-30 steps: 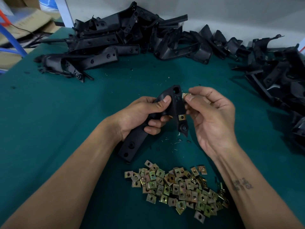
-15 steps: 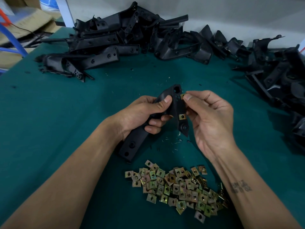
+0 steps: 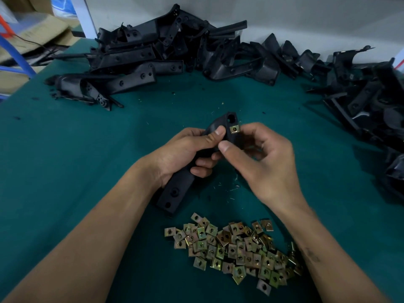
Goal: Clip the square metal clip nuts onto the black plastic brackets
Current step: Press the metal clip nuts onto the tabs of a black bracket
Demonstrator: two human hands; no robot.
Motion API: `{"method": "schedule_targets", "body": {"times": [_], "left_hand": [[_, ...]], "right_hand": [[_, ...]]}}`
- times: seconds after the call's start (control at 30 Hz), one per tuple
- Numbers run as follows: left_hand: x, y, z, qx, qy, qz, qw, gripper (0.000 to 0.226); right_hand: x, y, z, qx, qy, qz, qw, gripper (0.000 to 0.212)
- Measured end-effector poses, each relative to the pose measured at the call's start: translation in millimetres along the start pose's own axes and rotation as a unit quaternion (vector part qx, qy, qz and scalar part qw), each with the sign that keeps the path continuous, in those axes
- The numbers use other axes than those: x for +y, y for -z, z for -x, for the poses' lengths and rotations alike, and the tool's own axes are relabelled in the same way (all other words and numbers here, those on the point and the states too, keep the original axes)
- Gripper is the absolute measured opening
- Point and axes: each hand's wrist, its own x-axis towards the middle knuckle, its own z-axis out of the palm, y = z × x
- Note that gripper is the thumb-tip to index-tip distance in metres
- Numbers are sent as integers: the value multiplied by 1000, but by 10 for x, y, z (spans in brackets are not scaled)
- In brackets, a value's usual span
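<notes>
A long black plastic bracket (image 3: 175, 191) is held at the middle of the green table. My left hand (image 3: 185, 152) grips its middle, thumb lying across the upper part. A square brass-coloured clip nut (image 3: 235, 129) sits clipped on the bracket's upper arm, just below a square hole. My right hand (image 3: 262, 158) wraps round that upper arm from the right, thumb on the front and fingers curled behind it. The lower clip nut seen before is hidden by the right thumb. A heap of several loose clip nuts (image 3: 236, 248) lies near the front edge.
Piles of black brackets line the back of the table (image 3: 153, 55) and its right side (image 3: 367, 101). Small metal shavings lie scattered on the green cloth (image 3: 65, 160). Cardboard and a blue frame (image 3: 19, 55) stand beyond the table's left corner.
The clip nut that my right fingertips pinched at the bracket's edge now sits pushed onto the upper arm. My right hand has closed round the bracket, thumb moved to its front.
</notes>
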Motion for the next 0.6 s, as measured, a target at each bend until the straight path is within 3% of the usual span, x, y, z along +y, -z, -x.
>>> {"method": "schedule_targets", "body": {"times": [0.1,0.2,0.27,0.4,0.5,0.6], "left_hand": [[13,8,17,4,3,-10,1000,31],[12,24,14,2,5,2,1000,32],[6,28,2,-5,10,13,1000,29],[3,52,-14,-9,13,25,1000,28],[0,37,-16,2,1,32,999,30],[36,-76,31,30,-33,48,998,30]], "right_hand": [[14,-21,32,21,99,147,984,25],[13,89,-8,-22,148,194,970,31],[32,241,-7,-43,126,163,978,32],[64,575,208,-28,-9,51,998,26],[112,745,569,21,-33,81,996,27],[103,804,888,64,-12,137,988,48]]}}
